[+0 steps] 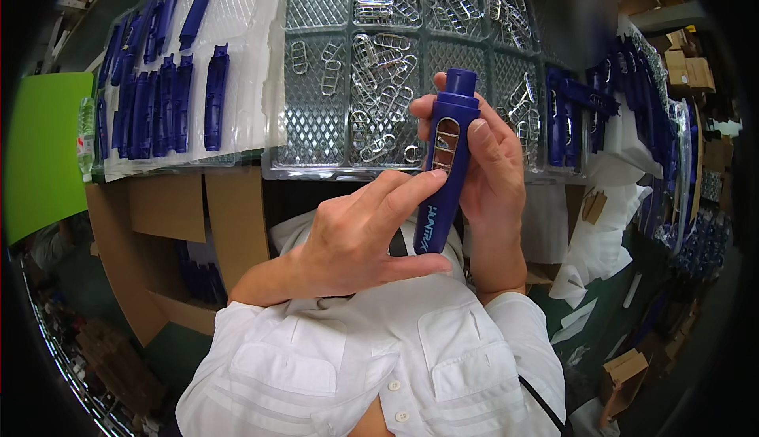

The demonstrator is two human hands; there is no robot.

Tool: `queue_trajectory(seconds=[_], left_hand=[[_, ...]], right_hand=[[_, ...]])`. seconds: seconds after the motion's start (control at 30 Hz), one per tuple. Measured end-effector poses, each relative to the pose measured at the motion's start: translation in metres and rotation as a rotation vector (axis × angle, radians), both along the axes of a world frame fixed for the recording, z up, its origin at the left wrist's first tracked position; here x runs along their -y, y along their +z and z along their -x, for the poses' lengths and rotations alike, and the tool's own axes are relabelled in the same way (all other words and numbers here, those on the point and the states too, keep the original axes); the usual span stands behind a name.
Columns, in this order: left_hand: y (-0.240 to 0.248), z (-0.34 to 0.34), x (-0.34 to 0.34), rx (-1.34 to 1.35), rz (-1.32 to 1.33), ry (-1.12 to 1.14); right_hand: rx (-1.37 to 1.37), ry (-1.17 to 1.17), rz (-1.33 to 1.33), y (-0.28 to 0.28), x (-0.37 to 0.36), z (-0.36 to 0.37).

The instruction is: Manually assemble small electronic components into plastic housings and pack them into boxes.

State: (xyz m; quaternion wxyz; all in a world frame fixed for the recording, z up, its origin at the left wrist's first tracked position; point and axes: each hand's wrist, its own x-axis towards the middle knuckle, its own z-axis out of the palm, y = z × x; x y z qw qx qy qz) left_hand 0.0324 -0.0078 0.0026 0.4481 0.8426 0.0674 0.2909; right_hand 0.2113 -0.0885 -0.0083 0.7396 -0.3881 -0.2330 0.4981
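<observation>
My right hand [496, 170] is wrapped round a dark blue plastic tube-shaped handle [447, 200], its narrower collar end pointing away from me. An oval window in the handle's upper face shows a chrome ladder-shaped metal frame [446, 143] inside. Light blue lettering runs along the lower part. With its index fingertip my left hand [356, 227] presses at the window's near end, while the thumb lies against the handle's near end. Behind the handle, a clear plastic tray [312, 124] with compartments carries several loose metal frames [383, 81] of the same kind.
Several blue half shells [215, 97] lie on white foam at the left, beside a green panel [47, 152] and a clear bottle [85, 138]. More blue parts [563, 121] sit at the right. An open cardboard box [174, 208] stands below the table edge at left.
</observation>
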Motion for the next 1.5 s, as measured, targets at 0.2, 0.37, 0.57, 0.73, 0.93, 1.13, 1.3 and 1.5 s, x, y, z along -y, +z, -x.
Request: queue_trajectory(seconds=[0.2,0.37,0.57,0.73,0.93,1.13,1.3,1.5], left_hand=[[0.000,0.003,0.002,-0.082,0.000,-0.003],[0.001,0.001,0.000,-0.071,0.031,-0.030],[0.001,0.003,0.001,-0.041,0.088,0.010],[-0.001,0.005,0.000,-0.035,0.091,0.034],[-0.004,0.005,0.000,-0.080,0.084,0.043],[-0.010,0.006,0.003,-0.112,0.089,0.053],[-0.011,0.005,0.003,-0.103,0.087,0.036],[-0.006,0.007,0.004,-0.115,0.177,0.006]], right_hand=[[0.003,-0.036,0.061,-0.001,0.004,0.003],[-0.068,-0.033,0.023,-0.005,0.008,0.002],[-0.098,-0.057,0.009,-0.008,0.003,-0.003],[-0.113,-0.044,0.008,-0.008,0.000,-0.005],[-0.212,-0.065,0.027,-0.001,0.000,-0.001],[-0.018,-0.151,0.084,0.004,0.006,0.004],[0.049,-0.192,0.097,0.007,0.006,0.006],[-0.116,-0.135,0.171,0.008,0.008,0.004]])
